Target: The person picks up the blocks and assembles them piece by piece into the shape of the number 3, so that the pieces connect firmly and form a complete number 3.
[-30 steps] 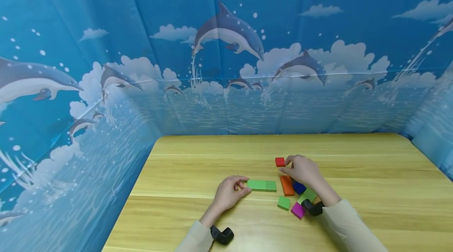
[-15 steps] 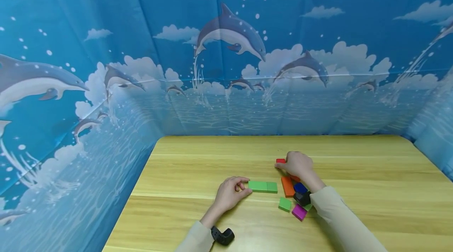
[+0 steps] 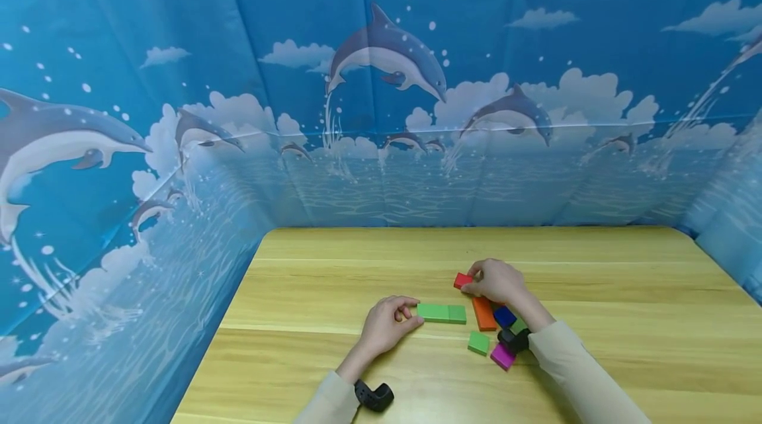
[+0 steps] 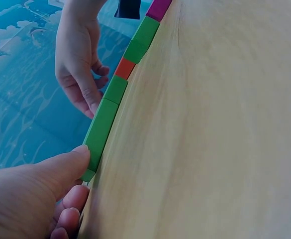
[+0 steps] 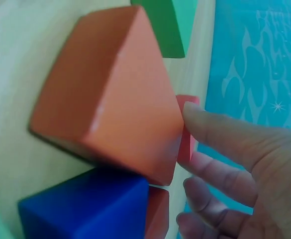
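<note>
The right hand (image 3: 497, 280) pinched a small red block (image 3: 462, 280) at its far left edge, fingertips curled round it; the block sat tilted, one side lifted off the wooden bench (image 3: 595, 292), which reads as the grip of someone picking it up rather than sliding it. In the right wrist view the thumb (image 5: 220, 134) lay flat against the red block's (image 5: 187, 130) narrow face, with the other fingers folded below, so the hold was a light pinch at the block's edges.

The left hand (image 3: 385, 325) rested on the bench with fingers loosely curled, its thumb tip pressed to the near end of a long green block (image 3: 433, 312). The left wrist view showed that thumb (image 4: 60, 169) butted against the green block's (image 4: 101, 132) end, seemingly steadying it so the row would not shift. A shorter green block (image 3: 456, 313) touched the long one's far end, the two lying in line.

Just right of that pair lay an orange rectangular block (image 3: 483, 313), set crosswise to the green row and directly under the right wrist. Beside it sat a dark blue block (image 3: 505, 316), touching or nearly touching it; the right wrist view showed the blue block (image 5: 80, 206) pressed against the orange one (image 5: 105, 89). Nearer the person lay a small green square block (image 3: 478, 342) and a magenta block (image 3: 503, 356), apart from each other. Another green piece (image 3: 519, 325) peeked out by the black wrist camera (image 3: 513, 340).

A dolphin-printed blue backdrop (image 3: 381, 80) enclosed the bench on three sides.
</note>
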Tool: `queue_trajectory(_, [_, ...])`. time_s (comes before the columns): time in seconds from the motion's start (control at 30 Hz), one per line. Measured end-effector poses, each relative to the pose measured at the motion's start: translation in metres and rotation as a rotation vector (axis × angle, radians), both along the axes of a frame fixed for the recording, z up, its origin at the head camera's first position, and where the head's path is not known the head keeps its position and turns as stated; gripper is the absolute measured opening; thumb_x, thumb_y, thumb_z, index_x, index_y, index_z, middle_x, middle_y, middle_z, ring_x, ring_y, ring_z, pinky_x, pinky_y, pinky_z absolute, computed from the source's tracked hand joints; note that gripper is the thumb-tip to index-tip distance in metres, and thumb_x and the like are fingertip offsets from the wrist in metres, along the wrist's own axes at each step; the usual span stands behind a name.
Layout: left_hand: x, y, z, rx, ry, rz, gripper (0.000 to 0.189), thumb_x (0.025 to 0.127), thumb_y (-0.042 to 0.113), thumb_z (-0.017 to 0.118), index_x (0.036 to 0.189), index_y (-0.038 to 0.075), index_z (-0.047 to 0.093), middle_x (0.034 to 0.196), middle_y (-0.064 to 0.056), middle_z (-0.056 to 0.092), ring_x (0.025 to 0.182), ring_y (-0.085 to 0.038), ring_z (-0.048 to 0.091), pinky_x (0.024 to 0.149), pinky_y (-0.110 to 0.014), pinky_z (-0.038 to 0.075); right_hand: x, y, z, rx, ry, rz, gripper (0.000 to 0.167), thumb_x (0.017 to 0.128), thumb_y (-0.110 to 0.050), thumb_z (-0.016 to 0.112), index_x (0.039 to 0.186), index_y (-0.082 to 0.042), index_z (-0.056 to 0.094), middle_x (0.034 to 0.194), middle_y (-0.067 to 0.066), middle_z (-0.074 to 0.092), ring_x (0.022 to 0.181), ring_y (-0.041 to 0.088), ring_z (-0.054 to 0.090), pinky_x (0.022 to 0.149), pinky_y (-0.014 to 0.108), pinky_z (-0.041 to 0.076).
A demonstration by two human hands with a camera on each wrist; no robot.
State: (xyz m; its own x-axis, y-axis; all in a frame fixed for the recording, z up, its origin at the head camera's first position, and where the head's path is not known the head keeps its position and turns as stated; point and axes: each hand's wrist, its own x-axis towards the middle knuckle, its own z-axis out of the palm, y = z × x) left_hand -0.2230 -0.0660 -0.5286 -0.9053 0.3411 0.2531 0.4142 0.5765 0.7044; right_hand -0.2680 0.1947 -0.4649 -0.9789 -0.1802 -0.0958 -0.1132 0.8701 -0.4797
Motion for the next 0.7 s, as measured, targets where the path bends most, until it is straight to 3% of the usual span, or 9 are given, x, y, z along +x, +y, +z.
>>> queue_trajectory(0.4, [0.000, 0.000, 0.001, -0.007, -0.007, 0.004, 0.032, 0.084, 0.031, 0.073, 0.112, 0.015, 0.069, 0.075, 0.015, 0.054, 0.065, -0.002, 0.045, 0.065, -0.023, 0.037, 0.012, 0.000, -0.003, -0.032, 0.061, 0.160, 0.030, 0.080, -0.025, 0.077, 0.104, -0.008, 0.070, 0.065, -0.001, 0.049, 0.055, 0.015, 0.042, 0.054, 0.031, 0.033])
queue_trajectory(0.7, [0.001, -0.001, 0.001, -0.011, 0.005, 0.004, 0.032, 0.084, 0.031, 0.073, 0.112, 0.016, 0.069, 0.075, 0.016, 0.054, 0.066, -0.001, 0.045, 0.065, -0.022, 0.037, 0.020, 0.002, -0.003, -0.015, 0.097, 0.209, 0.029, 0.079, -0.020, 0.078, 0.103, -0.008, 0.070, 0.066, -0.002, 0.047, 0.056, 0.013, 0.040, 0.053, 0.030, 0.031])
